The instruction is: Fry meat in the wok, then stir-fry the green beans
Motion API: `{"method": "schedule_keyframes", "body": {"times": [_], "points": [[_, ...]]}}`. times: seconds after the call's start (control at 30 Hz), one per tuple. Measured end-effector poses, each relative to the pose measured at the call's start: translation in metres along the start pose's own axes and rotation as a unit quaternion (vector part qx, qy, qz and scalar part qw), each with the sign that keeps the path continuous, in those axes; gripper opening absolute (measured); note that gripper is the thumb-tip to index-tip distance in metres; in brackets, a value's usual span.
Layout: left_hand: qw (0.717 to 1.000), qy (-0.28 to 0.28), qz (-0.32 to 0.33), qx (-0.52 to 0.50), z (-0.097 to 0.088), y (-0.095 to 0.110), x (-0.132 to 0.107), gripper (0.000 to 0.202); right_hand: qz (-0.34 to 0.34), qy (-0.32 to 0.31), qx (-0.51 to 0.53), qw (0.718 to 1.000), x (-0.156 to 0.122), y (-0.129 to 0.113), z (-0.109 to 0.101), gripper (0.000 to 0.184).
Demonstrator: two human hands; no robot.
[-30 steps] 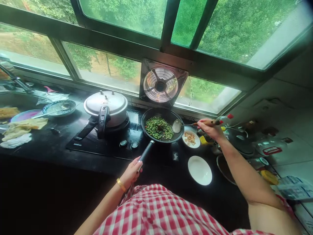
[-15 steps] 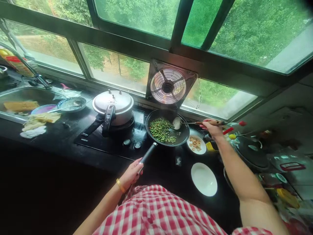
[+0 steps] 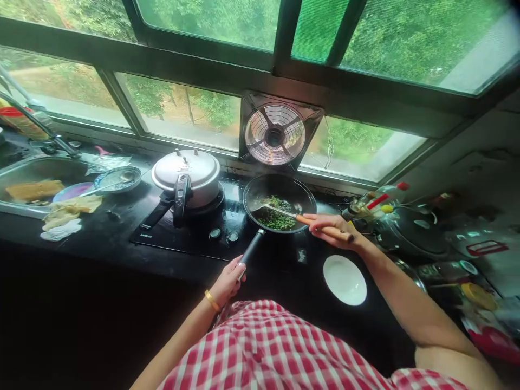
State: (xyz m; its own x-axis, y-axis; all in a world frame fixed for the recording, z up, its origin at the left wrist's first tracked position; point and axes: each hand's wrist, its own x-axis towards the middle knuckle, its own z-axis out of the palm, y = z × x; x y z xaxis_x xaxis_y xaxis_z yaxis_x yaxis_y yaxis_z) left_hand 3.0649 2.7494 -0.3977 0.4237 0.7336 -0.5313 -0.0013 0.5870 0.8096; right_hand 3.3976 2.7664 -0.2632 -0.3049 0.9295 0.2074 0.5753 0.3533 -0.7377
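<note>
A black frying pan (image 3: 280, 185) sits on the right side of the cooktop (image 3: 190, 234) and holds chopped green vegetables (image 3: 277, 219). My left hand (image 3: 228, 279) is closed round the pan's black handle. My right hand (image 3: 330, 226) grips the wooden handle of a metal-shafted spatula (image 3: 303, 219). The spatula's head reaches over the left part of the pan, among the greens; its exact contact with them is blurred. An oval white plate (image 3: 345, 280) lies on the counter, below my right wrist.
A silver pressure cooker (image 3: 195, 181) stands on the left burner. Further left are a bowl (image 3: 117, 179), cloths (image 3: 67, 214) and a sink (image 3: 22, 208). Behind the pan, an exhaust fan (image 3: 274, 134) is set in the window. Bottles (image 3: 376, 200) and a dark lidded pot (image 3: 418, 230) crowd the right.
My right hand has moved left and nearer, swinging the spatula head from the pan's right side to its left. The greens are bunched lower in the pan. My forearm now covers the small dish of brown pieces.
</note>
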Motion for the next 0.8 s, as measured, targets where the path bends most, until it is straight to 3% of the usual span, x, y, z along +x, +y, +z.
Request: {"method": "schedule_keyframes", "body": {"times": [0.13,0.27,0.37,0.47,0.6,0.67,0.8], "points": [[1.000,-0.011,-0.003,0.010,-0.001,0.003,0.000,0.060,-0.021,-0.010,-0.053,0.998,-0.043,-0.037,-0.010,0.012],[0.999,-0.030,0.002,0.023,-0.003,0.004,0.000,0.058,0.044,0.057,-0.075,0.995,-0.082,-0.069,-0.031,0.015],[0.998,-0.046,0.004,0.033,-0.004,0.005,0.000,0.056,0.085,0.077,-0.101,0.988,-0.085,-0.078,-0.028,0.014],[0.998,-0.048,0.000,0.038,-0.004,0.007,0.000,0.054,0.096,0.095,-0.105,0.985,-0.060,-0.061,-0.002,0.012],[0.998,-0.049,-0.007,0.036,-0.004,0.007,0.002,0.054,0.086,0.187,-0.102,0.973,-0.023,-0.024,0.020,0.014],[0.998,-0.043,-0.013,0.040,-0.004,0.007,0.003,0.054,0.089,0.232,-0.123,0.961,-0.016,-0.013,0.008,0.014],[0.999,-0.032,-0.017,0.038,-0.004,0.006,0.003,0.055,0.143,0.298,-0.162,0.930,-0.006,0.008,-0.036,0.015]]}}
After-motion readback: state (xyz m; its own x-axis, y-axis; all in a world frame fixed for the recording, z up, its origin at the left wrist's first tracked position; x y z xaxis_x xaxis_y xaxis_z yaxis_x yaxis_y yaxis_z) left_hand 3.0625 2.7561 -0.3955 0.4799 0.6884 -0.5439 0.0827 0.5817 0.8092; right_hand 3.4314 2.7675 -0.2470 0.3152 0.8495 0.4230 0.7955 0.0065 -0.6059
